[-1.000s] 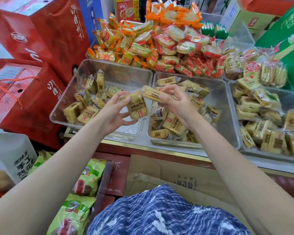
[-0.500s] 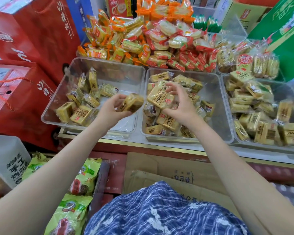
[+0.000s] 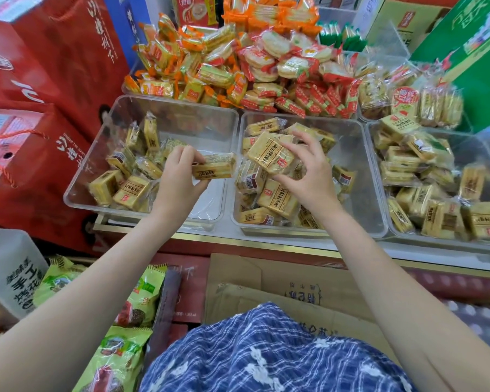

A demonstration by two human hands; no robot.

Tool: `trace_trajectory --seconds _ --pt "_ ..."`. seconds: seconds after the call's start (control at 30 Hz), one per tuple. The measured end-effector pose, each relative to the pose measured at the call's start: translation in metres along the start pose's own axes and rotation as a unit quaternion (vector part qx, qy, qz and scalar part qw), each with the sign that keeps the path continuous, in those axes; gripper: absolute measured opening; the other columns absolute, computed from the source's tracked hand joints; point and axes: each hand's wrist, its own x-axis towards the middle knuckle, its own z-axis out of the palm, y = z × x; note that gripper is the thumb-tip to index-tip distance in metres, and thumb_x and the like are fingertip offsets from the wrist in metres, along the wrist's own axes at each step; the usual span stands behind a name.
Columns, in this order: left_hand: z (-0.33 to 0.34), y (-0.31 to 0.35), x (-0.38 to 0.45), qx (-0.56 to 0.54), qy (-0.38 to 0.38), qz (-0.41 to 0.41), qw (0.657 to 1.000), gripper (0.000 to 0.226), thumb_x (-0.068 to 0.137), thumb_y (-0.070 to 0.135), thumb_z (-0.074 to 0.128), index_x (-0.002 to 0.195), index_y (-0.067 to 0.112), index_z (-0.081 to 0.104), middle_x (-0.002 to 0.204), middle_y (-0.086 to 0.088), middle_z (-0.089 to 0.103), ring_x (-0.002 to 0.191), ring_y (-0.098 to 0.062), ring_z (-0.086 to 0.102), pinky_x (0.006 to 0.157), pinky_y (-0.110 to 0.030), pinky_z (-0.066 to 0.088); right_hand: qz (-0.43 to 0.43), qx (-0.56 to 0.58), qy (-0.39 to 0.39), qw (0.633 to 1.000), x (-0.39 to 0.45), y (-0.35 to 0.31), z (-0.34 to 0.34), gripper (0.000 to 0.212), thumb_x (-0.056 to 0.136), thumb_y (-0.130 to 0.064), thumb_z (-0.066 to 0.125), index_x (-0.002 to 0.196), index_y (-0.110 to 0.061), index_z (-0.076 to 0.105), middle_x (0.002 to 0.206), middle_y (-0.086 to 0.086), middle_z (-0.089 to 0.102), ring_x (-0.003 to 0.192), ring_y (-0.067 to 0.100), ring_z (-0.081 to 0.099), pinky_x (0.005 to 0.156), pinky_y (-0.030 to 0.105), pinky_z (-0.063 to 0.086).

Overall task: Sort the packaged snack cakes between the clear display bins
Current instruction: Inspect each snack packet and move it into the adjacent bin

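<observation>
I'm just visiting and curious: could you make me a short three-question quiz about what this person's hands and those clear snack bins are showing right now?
1. True or false: the left hand grips a yellow wrapped snack cake above the left clear plastic bin.
2. What does the right hand hold?
A. a green pouch
B. a flat yellow packaged cake with a red label
C. nothing
3. Fill in: behind the three clear bins lies a heap of ____-and-red wrapped snacks.

Key: 1 true; 2 B, held over the middle clear bin; 3 orange.
</observation>
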Motion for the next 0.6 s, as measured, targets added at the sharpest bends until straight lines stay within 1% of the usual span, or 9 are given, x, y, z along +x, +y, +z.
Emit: trace_trajectory --seconds 0.07,0.13,0.17,0.23,0.33,0.37,0.43,0.5,0.6 --pt "0.0 0.003 0.0 -0.024 -0.003 -0.02 1.0 0.024 0.082 0.005 0.07 0.097 0.003 0.052 0.101 -0.009 0.057 0.093 -0.023 0.054 0.076 -0.021 0.04 0.022 0.001 0.002 1.0 -0.001 0.001 -0.001 0.058 0.074 -0.01 0.079 0.128 -0.008 0.058 0.132 0.005 0.048 0.118 0.001 0.038 0.104 0.007 0.029" --pt "0.0 0.009 0.001 -0.073 -0.023 -0.057 0.995 0.028 0.082 0.014 0.072 0.102 0.004 0.054 0.096 -0.002 0.06 0.086 -0.016 0.056 0.071 -0.012 0.043 0.057 0.005 0.003 0.998 -0.001 0.001 -0.004 0.059 0.076 -0.014 0.078 0.13 -0.01 0.056 0.121 0.001 0.049 0.116 0.013 0.045 0.104 0.026 0.038" --pt "-0.001 0.013 0.002 -0.103 -0.038 -0.077 0.991 0.031 0.083 0.017 0.071 0.107 0.006 0.055 0.095 -0.001 0.06 0.083 -0.014 0.058 0.07 -0.009 0.045 0.079 0.016 0.005 0.997 0.0 0.001 -0.005 0.06 0.076 -0.017 0.078 0.131 -0.012 0.055 0.116 -0.001 0.049 0.113 0.015 0.048 0.101 0.029 0.041" --pt "0.001 0.019 0.005 -0.191 -0.069 -0.128 0.971 0.032 0.087 0.018 0.067 0.116 0.011 0.055 0.092 -0.003 0.065 0.076 -0.012 0.064 0.067 -0.014 0.052 0.14 0.063 0.01 0.988 0.0 0.0 -0.009 0.058 0.078 -0.022 0.077 0.131 -0.015 0.055 0.113 -0.003 0.051 0.108 0.014 0.052 0.095 0.028 0.044" --pt "0.01 0.031 0.008 -0.355 -0.096 -0.229 0.901 0.025 0.094 0.015 0.058 0.118 0.01 0.057 0.085 -0.007 0.068 0.068 -0.01 0.066 0.066 -0.02 0.056 0.248 0.2 0.022 0.948 -0.001 -0.001 -0.015 0.033 0.086 -0.029 0.068 0.118 -0.03 0.059 0.108 -0.001 0.064 0.103 0.015 0.06 0.096 0.039 0.048" --pt "0.013 0.036 0.009 -0.398 -0.104 -0.256 0.875 0.021 0.096 0.014 0.054 0.115 0.008 0.059 0.088 -0.008 0.068 0.071 -0.01 0.066 0.068 -0.02 0.056 0.268 0.236 0.028 0.934 -0.002 -0.001 -0.016 0.022 0.089 -0.03 0.064 0.11 -0.034 0.059 0.105 0.001 0.066 0.101 0.019 0.062 0.096 0.044 0.049" --pt "0.019 0.047 0.011 -0.464 -0.122 -0.291 0.828 0.016 0.099 0.013 0.047 0.102 0.006 0.061 0.092 -0.007 0.066 0.077 -0.01 0.066 0.07 -0.018 0.056 0.277 0.245 0.045 0.928 -0.004 -0.001 -0.019 0.006 0.092 -0.036 0.057 0.098 -0.037 0.06 0.106 0.003 0.067 0.102 0.026 0.063 0.095 0.053 0.048" --pt "0.023 0.056 0.014 -0.489 -0.129 -0.311 0.805 0.019 0.1 0.012 0.044 0.096 0.004 0.061 0.093 -0.006 0.065 0.081 -0.011 0.065 0.071 -0.018 0.056 0.267 0.217 0.054 0.937 -0.006 0.001 -0.023 0.006 0.092 -0.039 0.053 0.094 -0.038 0.059 0.107 0.0 0.066 0.102 0.026 0.063 0.093 0.053 0.05" --pt "0.03 0.063 0.018 -0.455 -0.142 -0.29 0.83 0.024 0.098 0.011 0.048 0.117 0.0 0.058 0.1 -0.008 0.065 0.09 -0.016 0.064 0.073 -0.02 0.057 0.245 0.203 0.068 0.946 -0.009 0.008 -0.033 0.004 0.092 -0.029 0.059 0.096 -0.029 0.058 0.099 -0.003 0.067 0.093 0.017 0.064 0.084 0.039 0.055"
